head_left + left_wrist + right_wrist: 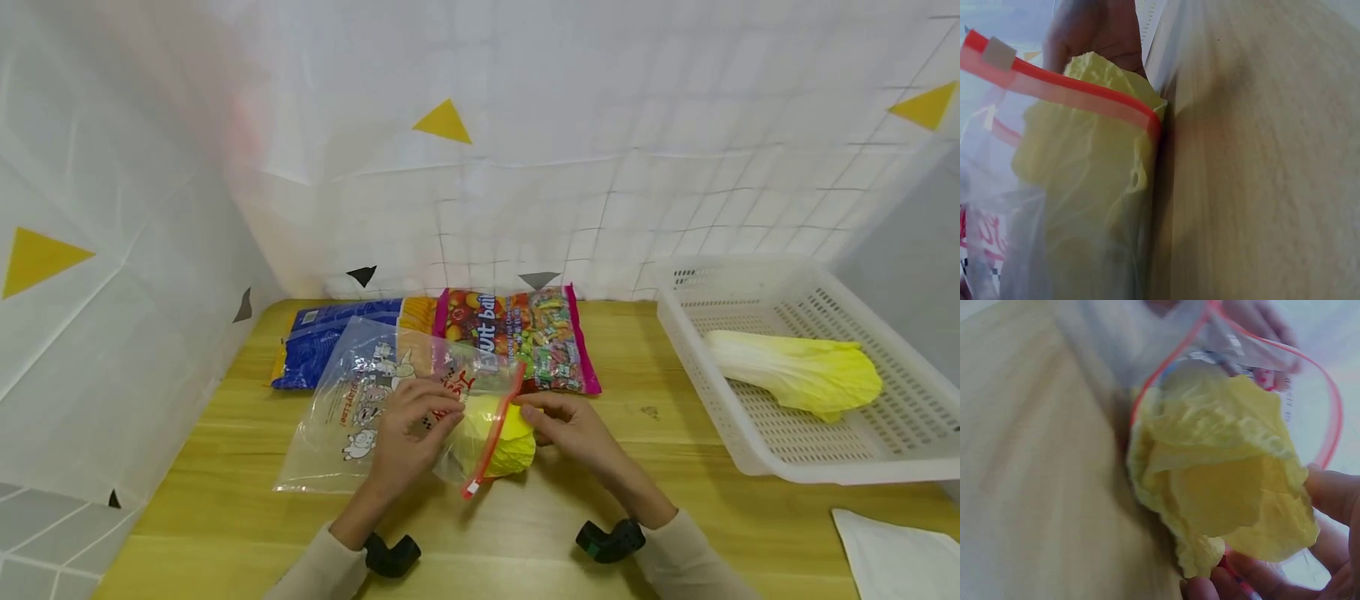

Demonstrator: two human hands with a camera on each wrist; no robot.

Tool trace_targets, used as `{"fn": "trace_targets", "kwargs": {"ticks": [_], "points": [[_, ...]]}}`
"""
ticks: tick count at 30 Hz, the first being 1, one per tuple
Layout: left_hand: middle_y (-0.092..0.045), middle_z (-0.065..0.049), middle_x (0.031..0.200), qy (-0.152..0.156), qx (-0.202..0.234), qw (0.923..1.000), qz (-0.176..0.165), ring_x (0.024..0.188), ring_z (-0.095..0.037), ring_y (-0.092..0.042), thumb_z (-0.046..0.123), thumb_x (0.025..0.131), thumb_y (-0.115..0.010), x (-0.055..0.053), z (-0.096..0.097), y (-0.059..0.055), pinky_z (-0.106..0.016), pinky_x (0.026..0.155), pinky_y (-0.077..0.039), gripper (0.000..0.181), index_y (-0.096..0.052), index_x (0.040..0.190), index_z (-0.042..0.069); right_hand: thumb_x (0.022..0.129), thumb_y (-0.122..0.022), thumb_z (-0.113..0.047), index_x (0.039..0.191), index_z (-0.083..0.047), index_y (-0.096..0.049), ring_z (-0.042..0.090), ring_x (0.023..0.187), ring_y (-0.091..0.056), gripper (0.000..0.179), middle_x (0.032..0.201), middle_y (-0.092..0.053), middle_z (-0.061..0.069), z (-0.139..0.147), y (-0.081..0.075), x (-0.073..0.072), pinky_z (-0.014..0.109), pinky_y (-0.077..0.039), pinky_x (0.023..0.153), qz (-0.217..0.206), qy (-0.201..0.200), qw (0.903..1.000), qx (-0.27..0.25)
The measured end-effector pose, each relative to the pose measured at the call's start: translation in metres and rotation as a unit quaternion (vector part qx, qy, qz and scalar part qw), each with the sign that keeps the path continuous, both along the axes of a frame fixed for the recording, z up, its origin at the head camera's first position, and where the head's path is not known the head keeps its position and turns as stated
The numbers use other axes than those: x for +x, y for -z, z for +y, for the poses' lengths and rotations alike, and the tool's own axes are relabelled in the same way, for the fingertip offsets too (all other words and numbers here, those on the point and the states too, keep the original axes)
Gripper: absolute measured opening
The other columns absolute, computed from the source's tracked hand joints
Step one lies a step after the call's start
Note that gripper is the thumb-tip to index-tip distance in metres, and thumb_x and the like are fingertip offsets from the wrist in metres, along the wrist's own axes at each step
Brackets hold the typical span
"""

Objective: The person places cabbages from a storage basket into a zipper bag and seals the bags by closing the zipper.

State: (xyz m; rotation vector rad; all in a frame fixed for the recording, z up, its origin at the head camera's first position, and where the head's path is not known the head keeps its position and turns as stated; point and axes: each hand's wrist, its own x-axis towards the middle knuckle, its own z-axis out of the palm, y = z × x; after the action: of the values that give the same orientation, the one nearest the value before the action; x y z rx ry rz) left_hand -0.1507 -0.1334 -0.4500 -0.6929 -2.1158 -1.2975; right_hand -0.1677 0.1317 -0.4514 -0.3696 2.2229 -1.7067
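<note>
A clear zip bag [330, 454] with a red zip strip and cartoon animals lies tilted across the middle of the table. Partly inside it is a yellow cabbage leaf [517, 454], whose crinkled end sticks out through the mouth. My left hand [412, 429] pinches the bag's plastic behind the zip. At the mouth, my right hand [573, 429] grips the protruding leaf, with the thumb [1334, 490] on its edge and fingers below. The bag's mouth gapes around the leaf in the right wrist view. A white slider [999, 54] sits at one end of the zip.
Behind the bag lie a blue and yellow packet [311, 346] and a pink-edged fruit candy bag [517, 333]. A white perforated basket [757, 450] at the right holds another cabbage piece [802, 371]. A white sheet [896, 550] lies at the front right corner.
</note>
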Motion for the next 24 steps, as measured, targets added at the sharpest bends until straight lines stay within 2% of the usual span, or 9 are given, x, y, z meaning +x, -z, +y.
{"fn": "trace_targets", "kwargs": {"ticks": [2, 3, 5, 9, 13, 16, 19, 21, 24], "points": [[-0.076, -0.004, 0.101, -0.001, -0.002, 1.0000, 0.002, 0.108, -0.030, -0.062, 0.001, 0.085, -0.079, 0.000, 0.000, 0.001, -0.034, 0.104, -0.041, 0.014, -0.079, 0.094, 0.013, 0.101, -0.064, -0.036, 0.137, -0.014, -0.064, 0.028, 0.112, -0.065, 0.043, 0.139, -0.063, 0.013, -0.003, 0.001, 0.002, 0.038, -0.057, 0.090, 0.004, 0.012, 0.9995, 0.028], [-0.076, -0.004, 0.101, -0.002, -0.003, 1.0000, 0.002, 0.107, -0.029, -0.061, 0.001, 0.085, -0.079, 0.000, 0.000, 0.000, -0.034, 0.103, -0.041, 0.015, -0.079, 0.094, 0.013, 0.099, -0.067, -0.036, 0.138, -0.013, -0.063, 0.025, 0.111, -0.064, 0.045, 0.138, -0.064, 0.011, -0.005, 0.001, 0.002, 0.037, -0.055, 0.090, 0.011, 0.017, 0.9985, 0.051], [-0.076, -0.004, 0.101, -0.003, -0.005, 1.0000, 0.001, 0.108, -0.028, -0.061, 0.001, 0.085, -0.079, 0.000, 0.001, 0.001, -0.035, 0.103, -0.040, 0.015, -0.079, 0.094, 0.013, 0.097, -0.069, -0.037, 0.139, -0.013, -0.061, 0.023, 0.115, -0.061, 0.049, 0.137, -0.065, 0.009, -0.007, 0.001, 0.004, 0.041, -0.052, 0.096, 0.020, 0.014, 0.9962, 0.083], [-0.076, -0.004, 0.100, -0.004, -0.006, 1.0000, 0.000, 0.108, -0.027, -0.061, 0.000, 0.084, -0.079, 0.000, 0.001, 0.001, -0.037, 0.103, -0.038, 0.015, -0.079, 0.093, 0.013, 0.097, -0.068, -0.041, 0.132, -0.011, -0.065, 0.021, 0.114, -0.059, 0.046, 0.125, -0.069, 0.005, -0.011, -0.001, 0.007, 0.046, -0.047, 0.104, 0.011, -0.019, 0.9949, 0.098], [-0.076, -0.003, 0.100, -0.005, -0.009, 0.9999, 0.002, 0.106, -0.024, -0.061, 0.001, 0.084, -0.079, 0.001, 0.000, 0.001, -0.037, 0.102, -0.039, 0.015, -0.079, 0.093, 0.013, 0.097, -0.069, -0.034, 0.121, -0.006, -0.070, 0.018, 0.097, -0.060, 0.037, 0.110, -0.073, 0.007, -0.013, 0.000, 0.011, 0.034, -0.050, 0.089, -0.013, -0.021, 0.9983, 0.053], [-0.076, -0.003, 0.100, -0.005, -0.011, 0.9999, 0.008, 0.106, -0.022, -0.061, 0.002, 0.084, -0.079, 0.002, 0.001, 0.001, -0.036, 0.102, -0.039, 0.015, -0.079, 0.094, 0.014, 0.096, -0.071, -0.028, 0.123, -0.004, -0.070, 0.016, 0.091, -0.064, 0.036, 0.111, -0.075, 0.010, -0.015, 0.001, 0.014, 0.031, -0.056, 0.080, -0.040, 0.000, 0.9992, -0.007], [-0.076, -0.003, 0.099, 0.000, -0.009, 0.9997, 0.022, 0.105, -0.023, -0.062, 0.000, 0.083, -0.079, 0.002, 0.001, 0.001, -0.036, 0.101, -0.040, 0.017, -0.079, 0.094, 0.013, 0.096, -0.072, -0.024, 0.125, -0.003, -0.069, 0.014, 0.087, -0.067, 0.037, 0.112, -0.076, 0.013, -0.017, 0.000, 0.015, 0.031, -0.059, 0.071, -0.045, 0.018, 0.9977, -0.047], [-0.076, -0.004, 0.099, 0.005, -0.005, 0.9994, 0.033, 0.105, -0.026, -0.062, -0.001, 0.083, -0.080, 0.001, 0.002, 0.001, -0.036, 0.101, -0.041, 0.018, -0.079, 0.094, 0.012, 0.096, -0.072, -0.022, 0.121, -0.002, -0.070, 0.012, 0.082, -0.067, 0.032, 0.108, -0.076, 0.012, -0.019, -0.001, 0.015, 0.030, -0.059, 0.068, -0.020, 0.033, 0.9974, -0.061], [-0.076, -0.005, 0.100, 0.009, -0.002, 0.9991, 0.042, 0.105, -0.027, -0.062, -0.002, 0.082, -0.080, 0.000, 0.002, -0.001, -0.036, 0.101, -0.041, 0.018, -0.079, 0.094, 0.012, 0.095, -0.071, -0.012, 0.111, 0.002, -0.072, 0.009, 0.078, -0.069, 0.021, 0.098, -0.078, 0.008, -0.020, -0.003, 0.013, 0.027, -0.059, 0.067, 0.055, 0.064, 0.9921, -0.092]]}}
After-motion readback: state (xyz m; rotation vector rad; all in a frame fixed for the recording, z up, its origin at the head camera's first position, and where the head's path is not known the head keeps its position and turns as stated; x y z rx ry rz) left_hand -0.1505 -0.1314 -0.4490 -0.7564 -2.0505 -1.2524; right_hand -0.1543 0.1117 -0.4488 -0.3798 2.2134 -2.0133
